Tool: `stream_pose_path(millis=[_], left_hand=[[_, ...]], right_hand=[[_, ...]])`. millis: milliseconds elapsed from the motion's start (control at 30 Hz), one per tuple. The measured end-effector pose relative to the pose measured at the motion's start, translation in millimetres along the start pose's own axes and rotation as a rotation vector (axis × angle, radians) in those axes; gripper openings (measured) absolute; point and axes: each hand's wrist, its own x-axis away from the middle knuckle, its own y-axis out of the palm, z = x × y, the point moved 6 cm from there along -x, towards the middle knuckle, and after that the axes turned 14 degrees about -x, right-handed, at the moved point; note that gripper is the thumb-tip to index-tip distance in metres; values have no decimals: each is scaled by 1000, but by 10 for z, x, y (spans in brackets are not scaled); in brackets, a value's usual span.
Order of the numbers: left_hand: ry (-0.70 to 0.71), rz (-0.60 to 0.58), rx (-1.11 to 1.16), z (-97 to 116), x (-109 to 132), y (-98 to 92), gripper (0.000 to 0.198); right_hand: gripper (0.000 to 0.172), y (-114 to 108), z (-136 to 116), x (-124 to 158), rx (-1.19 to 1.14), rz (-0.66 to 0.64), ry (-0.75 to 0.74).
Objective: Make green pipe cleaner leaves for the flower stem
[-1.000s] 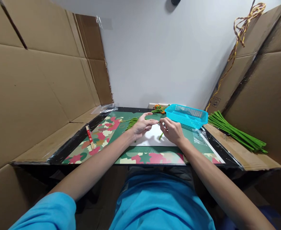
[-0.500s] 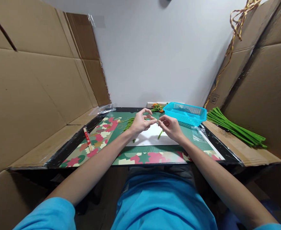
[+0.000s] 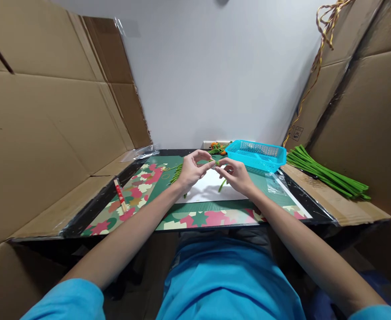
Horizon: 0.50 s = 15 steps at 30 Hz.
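Over the white sheet [image 3: 202,192], my left hand [image 3: 191,171] and my right hand [image 3: 237,176] meet fingertip to fingertip. Both pinch a small green pipe cleaner piece [image 3: 217,163], mostly hidden by the fingers. A short green pipe cleaner [image 3: 222,185] shows beneath my right hand; I cannot tell whether it joins the pinched piece. Several green coiled or ridged pieces [image 3: 176,173] lie just left of my left hand, partly covered by it.
A blue plastic basket [image 3: 257,155] stands at the back right, beside orange flowers with green leaves [image 3: 218,147]. Green pipe cleaners [image 3: 328,173] lie bundled on the right cardboard. A red-wrapped chopstick pair [image 3: 119,195] lies left. Cardboard walls [image 3: 48,111] enclose the sides.
My fingertips have shifted slightly, and more of the green piece shows between them. Both hands still pinch together at the same place. The view has moved a little.
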Motion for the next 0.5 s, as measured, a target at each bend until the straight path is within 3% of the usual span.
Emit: stream_pose_path(millis=[200, 500], left_hand=[[107, 69, -134, 45, -18, -69, 46], [123, 86, -161, 77, -6, -61, 44]], right_hand=[[50, 69, 144, -49, -452, -127, 248], [41, 51, 164, -39, -511, -132, 260]])
